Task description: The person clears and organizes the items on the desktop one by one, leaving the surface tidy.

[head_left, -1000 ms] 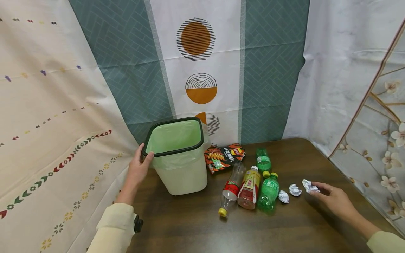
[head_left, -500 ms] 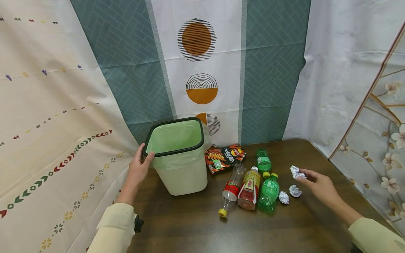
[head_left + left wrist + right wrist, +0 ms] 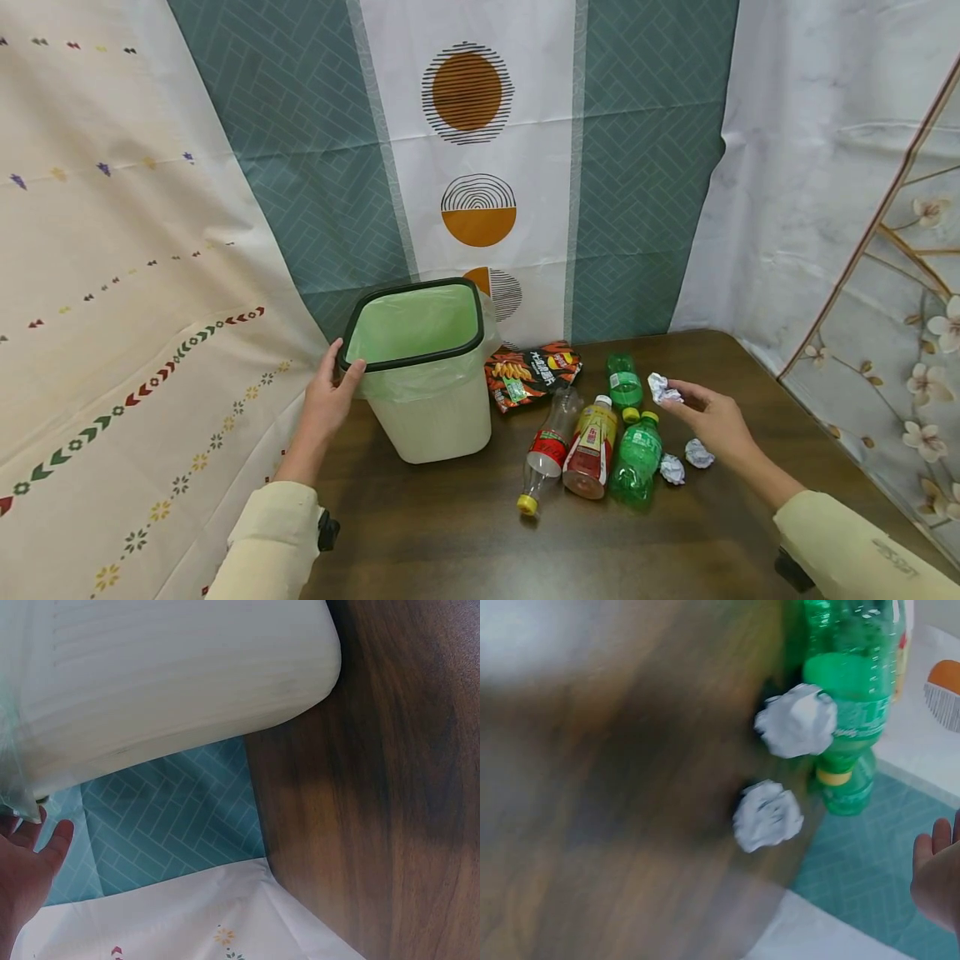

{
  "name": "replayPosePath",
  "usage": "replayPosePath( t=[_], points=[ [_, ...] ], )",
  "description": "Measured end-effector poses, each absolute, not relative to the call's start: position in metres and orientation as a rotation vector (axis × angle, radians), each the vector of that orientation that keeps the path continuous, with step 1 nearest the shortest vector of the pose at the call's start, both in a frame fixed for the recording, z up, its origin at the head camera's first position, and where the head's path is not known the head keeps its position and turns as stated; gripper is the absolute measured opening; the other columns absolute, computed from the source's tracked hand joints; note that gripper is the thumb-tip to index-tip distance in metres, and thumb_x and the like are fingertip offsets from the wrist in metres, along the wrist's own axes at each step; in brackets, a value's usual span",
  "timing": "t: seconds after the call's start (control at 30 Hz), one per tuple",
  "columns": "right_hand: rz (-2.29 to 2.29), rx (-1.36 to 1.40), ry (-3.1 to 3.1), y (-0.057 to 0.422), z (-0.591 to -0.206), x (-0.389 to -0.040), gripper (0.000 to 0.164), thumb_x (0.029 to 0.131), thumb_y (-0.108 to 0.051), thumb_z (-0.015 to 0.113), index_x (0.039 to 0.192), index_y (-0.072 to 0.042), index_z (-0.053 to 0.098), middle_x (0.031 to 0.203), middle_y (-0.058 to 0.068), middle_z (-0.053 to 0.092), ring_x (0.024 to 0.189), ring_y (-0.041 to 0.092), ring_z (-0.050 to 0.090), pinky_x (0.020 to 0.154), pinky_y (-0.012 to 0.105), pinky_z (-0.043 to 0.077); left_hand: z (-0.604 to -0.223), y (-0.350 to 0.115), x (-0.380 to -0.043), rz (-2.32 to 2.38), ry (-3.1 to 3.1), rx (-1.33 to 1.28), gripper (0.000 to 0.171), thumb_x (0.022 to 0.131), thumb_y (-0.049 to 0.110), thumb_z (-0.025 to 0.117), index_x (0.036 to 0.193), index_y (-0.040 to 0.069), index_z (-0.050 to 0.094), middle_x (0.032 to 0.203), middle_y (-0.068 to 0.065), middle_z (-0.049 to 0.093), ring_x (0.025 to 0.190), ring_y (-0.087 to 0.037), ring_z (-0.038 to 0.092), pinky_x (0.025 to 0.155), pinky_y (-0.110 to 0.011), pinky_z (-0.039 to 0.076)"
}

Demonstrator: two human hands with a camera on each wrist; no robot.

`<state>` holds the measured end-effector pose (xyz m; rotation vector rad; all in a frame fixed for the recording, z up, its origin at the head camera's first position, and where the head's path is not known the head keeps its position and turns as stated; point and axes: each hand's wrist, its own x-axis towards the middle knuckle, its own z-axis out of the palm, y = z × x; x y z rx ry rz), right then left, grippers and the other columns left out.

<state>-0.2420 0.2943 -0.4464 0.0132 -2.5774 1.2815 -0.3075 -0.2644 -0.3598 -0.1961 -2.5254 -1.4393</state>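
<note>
My left hand (image 3: 330,404) grips the black rim of a white trash can (image 3: 431,421), thumb at the front corner. A thin green bag (image 3: 412,325) lines the can and folds over its rim. In the head view my right hand (image 3: 712,421) pinches a crumpled paper ball (image 3: 663,389) between thumb and fingers, raised above the table. Two more paper balls, one nearer the bottles (image 3: 672,469) and one to its right (image 3: 699,453), lie on the wood below the hand. The right wrist view shows only part of that hand (image 3: 939,877); its held paper is out of that frame.
Between can and paper lie a clear bottle with a red label (image 3: 548,450), a yellow-labelled bottle (image 3: 591,450) and two green bottles, one in front (image 3: 637,458), one behind (image 3: 624,382). A chip bag (image 3: 532,375) lies behind them. Cloth curtains (image 3: 645,167) border the brown table (image 3: 450,533).
My right hand has lifted the paper ball from the table's right side and carried it left, near the green bottles. My left hand stays on the can's rim.
</note>
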Motion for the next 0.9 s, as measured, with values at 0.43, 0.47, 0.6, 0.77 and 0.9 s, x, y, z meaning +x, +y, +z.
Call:
replayPosePath(
  t=[0.43, 0.47, 0.6, 0.77, 0.9],
  points=[
    [1.405, 0.003, -2.471, 0.247, -0.415, -0.266, 0.060, 0.096, -0.044, 0.064, 0.140, -0.004, 0.056, 0.130, 0.022, 0.060, 0.118, 0.034, 0.056, 0.085, 0.032, 0.051, -0.362, -0.264, -0.309, -1.430, -2.520, -0.181, 0.075, 0.102, 0.050, 0.049, 0.161, 0.022, 0.013, 0.161, -0.017, 0.021, 0.146, -0.033, 0.026, 0.114, -0.052, 0.026],
    [1.416, -0.002, -2.464, 0.243, -0.414, -0.269, 0.060, 0.096, -0.044, 0.064, 0.140, -0.004, 0.056, 0.131, 0.022, 0.060, 0.118, 0.033, 0.055, 0.086, 0.031, 0.051, -0.362, -0.264, -0.309, -1.429, -2.518, -0.184, 0.075, 0.102, 0.050, 0.049, 0.161, 0.021, 0.013, 0.161, -0.018, 0.021, 0.145, -0.033, 0.026, 0.114, -0.052, 0.026],
    [1.463, -0.004, -2.428, 0.231, -0.407, -0.278, 0.058, 0.095, -0.041, 0.066, 0.140, -0.006, 0.057, 0.129, 0.020, 0.061, 0.113, 0.029, 0.056, 0.080, 0.022, 0.050, -0.361, -0.264, -0.308, -1.427, -2.516, -0.190, 0.075, 0.102, 0.049, 0.049, 0.161, 0.021, 0.013, 0.161, -0.018, 0.022, 0.145, -0.033, 0.026, 0.114, -0.052, 0.027],
    [1.494, 0.024, -2.400, 0.217, -0.398, -0.289, 0.055, 0.096, -0.037, 0.067, 0.140, -0.004, 0.057, 0.129, 0.020, 0.061, 0.113, 0.029, 0.057, 0.078, 0.017, 0.048, -0.361, -0.264, -0.307, -1.430, -2.514, -0.196, 0.075, 0.102, 0.049, 0.048, 0.161, 0.021, 0.013, 0.161, -0.017, 0.022, 0.145, -0.033, 0.027, 0.113, -0.053, 0.028],
    [1.530, 0.053, -2.369, 0.203, -0.388, -0.295, 0.054, 0.096, -0.034, 0.067, 0.139, -0.003, 0.057, 0.133, 0.020, 0.059, 0.121, 0.030, 0.056, 0.091, 0.033, 0.051, -0.361, -0.264, -0.307, -1.429, -2.512, -0.204, 0.075, 0.102, 0.049, 0.048, 0.161, 0.021, 0.013, 0.161, -0.017, 0.022, 0.145, -0.034, 0.027, 0.113, -0.053, 0.027]
  ],
)
